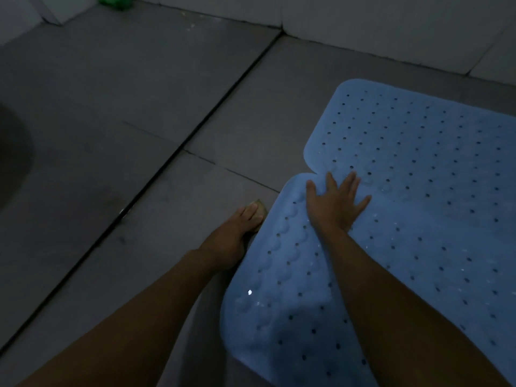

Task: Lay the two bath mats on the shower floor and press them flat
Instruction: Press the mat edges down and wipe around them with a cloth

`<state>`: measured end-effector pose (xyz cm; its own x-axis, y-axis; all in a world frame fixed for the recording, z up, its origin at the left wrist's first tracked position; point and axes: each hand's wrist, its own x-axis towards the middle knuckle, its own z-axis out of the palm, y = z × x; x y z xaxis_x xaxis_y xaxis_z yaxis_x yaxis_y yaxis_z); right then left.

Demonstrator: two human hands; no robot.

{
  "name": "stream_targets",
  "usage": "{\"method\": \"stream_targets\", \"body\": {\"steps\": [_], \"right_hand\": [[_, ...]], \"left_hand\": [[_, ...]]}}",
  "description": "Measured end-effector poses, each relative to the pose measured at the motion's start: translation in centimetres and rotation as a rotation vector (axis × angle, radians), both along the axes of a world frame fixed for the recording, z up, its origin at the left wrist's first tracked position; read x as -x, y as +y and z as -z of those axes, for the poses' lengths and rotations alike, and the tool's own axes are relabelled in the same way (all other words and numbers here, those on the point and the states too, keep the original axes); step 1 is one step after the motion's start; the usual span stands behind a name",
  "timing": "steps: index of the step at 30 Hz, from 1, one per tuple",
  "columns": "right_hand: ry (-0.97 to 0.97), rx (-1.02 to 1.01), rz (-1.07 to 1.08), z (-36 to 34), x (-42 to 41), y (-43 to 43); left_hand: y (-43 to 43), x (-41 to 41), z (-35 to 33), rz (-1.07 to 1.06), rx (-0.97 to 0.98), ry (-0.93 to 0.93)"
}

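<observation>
Two light blue perforated bath mats lie on the grey tiled shower floor. The far mat (418, 141) spreads toward the right wall. The near mat (293, 275) runs down toward me, its left edge rippled and slightly raised. My right hand (335, 202) rests palm down with fingers spread, on the near mat's top corner where the two mats meet. My left hand (234, 233) lies flat on the bare floor just left of the near mat, with its fingertips on a small pale object (261, 209).
The scene is dim. A dark floor joint (195, 135) runs diagonally across the tiles. The white wall base (363, 29) borders the floor at the back. A green object (114, 1) sits at the far top left. A dark rounded shape (11, 163) is at the left edge.
</observation>
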<state>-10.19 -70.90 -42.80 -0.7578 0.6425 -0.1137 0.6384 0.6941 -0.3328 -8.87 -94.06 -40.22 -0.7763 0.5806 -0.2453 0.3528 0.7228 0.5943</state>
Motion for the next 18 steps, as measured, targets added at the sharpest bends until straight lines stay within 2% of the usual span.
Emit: {"method": "stream_targets", "body": {"steps": [4,8,14,18], "right_hand": [[0.155,0.109,-0.094,-1.5,-3.6,-0.6],[0.131,0.104,-0.088,-1.8,-9.7,-5.0],[0.002,-0.093,-0.149,0.1,-16.6,-12.0],[0.034,-0.163,-0.201,0.6,-18.3,-12.5]], "left_hand": [[-1.9,-1.6,-0.4,0.052,0.003,-0.003],[-3.0,-3.2,-0.7,0.060,0.002,-0.009],[-4.7,-5.1,-0.6,0.035,-0.060,-0.017],[-4.6,-5.1,-0.6,0.056,-0.076,-0.023]]}}
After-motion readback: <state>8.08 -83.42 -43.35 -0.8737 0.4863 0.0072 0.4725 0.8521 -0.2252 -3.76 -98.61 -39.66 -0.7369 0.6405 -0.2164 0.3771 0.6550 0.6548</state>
